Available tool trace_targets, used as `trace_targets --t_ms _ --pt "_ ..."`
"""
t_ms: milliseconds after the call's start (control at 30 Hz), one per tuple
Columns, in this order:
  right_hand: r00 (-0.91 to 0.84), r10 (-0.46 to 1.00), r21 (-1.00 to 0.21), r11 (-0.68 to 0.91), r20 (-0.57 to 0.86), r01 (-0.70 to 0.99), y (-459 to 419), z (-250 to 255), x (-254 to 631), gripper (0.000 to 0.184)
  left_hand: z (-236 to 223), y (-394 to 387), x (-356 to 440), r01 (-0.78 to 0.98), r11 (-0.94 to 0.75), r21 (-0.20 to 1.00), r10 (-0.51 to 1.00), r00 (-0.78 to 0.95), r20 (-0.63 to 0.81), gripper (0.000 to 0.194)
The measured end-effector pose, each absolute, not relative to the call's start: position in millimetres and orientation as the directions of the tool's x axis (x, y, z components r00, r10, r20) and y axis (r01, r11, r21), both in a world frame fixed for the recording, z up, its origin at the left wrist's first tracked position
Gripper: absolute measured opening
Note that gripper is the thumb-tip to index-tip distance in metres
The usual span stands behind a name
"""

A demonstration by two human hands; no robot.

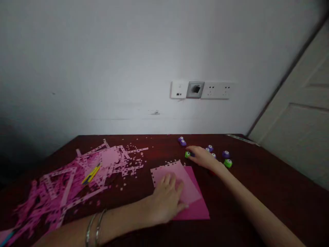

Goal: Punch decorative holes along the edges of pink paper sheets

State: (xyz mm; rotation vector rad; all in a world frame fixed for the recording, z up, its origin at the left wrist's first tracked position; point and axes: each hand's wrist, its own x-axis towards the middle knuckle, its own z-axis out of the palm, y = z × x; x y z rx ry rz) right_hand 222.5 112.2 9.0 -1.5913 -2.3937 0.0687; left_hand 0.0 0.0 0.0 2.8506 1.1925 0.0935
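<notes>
Pink sheets (pixel 189 188), at least two, under spread left hand (pixel 166 200); two green punches (pixel 227 163), one by right hand (pixel 202 156), grip unclear.

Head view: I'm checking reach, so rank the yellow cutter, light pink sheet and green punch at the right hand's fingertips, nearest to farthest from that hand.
1. Green punch: at the right hand.
2. Light pink sheet: lower left, under the left hand.
3. Yellow cutter: far left, on paper scraps.

The left hand (pixel 167 198) covers part of the pale pink sheet (pixel 189 190). To the sheet's right, the right hand (pixel 202 156) partly hides purple punches (pixel 214 156); far left, the view's edge crops a blue object (pixel 9 236).
</notes>
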Motion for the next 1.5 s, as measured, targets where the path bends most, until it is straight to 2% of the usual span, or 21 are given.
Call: trace_targets --t_ms 133,267,400,500,567,667,733,867,1033,1233,1500 --pt "-0.37 0.91 -0.185 0.403 0.188 0.896 113 7 224 0.04 2 -3 0 0.712 -0.697 0.086 0.716 0.696 0.043 0.063" --pt "-0.37 0.9 -0.207 0.417 0.231 0.885 106 29 225 0.04 8 2 -2 0.71 -0.694 0.123 0.716 0.698 0.013 0.065" --pt "-0.377 0.88 -0.258 0.451 0.289 0.855 90 55 225 0.03 15 10 -7 0.689 -0.709 0.151 0.699 0.715 0.018 0.069" --pt "-0.385 0.883 -0.292 0.455 0.268 0.841 79 61 225 0.023 23 19 -11 0.669 -0.72 0.186 0.682 0.731 0.009 0.067" --pt "-0.383 0.894 -0.303 0.44 0.232 0.845 72 58 226 0.021 30 31 -12 0.653 -0.723 0.226 0.673 0.739 0.02 0.063" --pt "-0.358 0.916 -0.318 0.399 0.181 0.86 63 52 227 0.02 37 67 -11 0.63 -0.727 0.274 0.676 0.727 0.119 0.049" --pt "-0.375 0.915 -0.354 0.403 0.147 0.844 56 48 226 0.02 38 100 -7 0.62 -0.722 0.306 0.685 0.701 0.196 0.043" --pt "-0.416 0.907 -0.446 0.401 0.068 0.8 41 36 218 0.019 31 166 11 0.627 -0.661 0.413 0.742 0.627 0.236 0.034" --pt "-0.415 0.907 -0.485 0.397 0.076 0.779 27 10 212 0.021 14 223 36 0.63 -0.605 0.487 0.777 0.602 0.186 0.025" --pt "-0.262 0.954 -0.642 0.291 0.143 0.709 27 -21 219 0.02 -8 264 52 0.629 -0.589 0.507 0.774 0.62 0.13 0.036" --pt "-0.182 0.974 -0.728 0.22 0.132 0.649 30 -21 219 0.02 -10 287 65 0.579 -0.591 0.562 0.72 0.693 0.042 0.039"
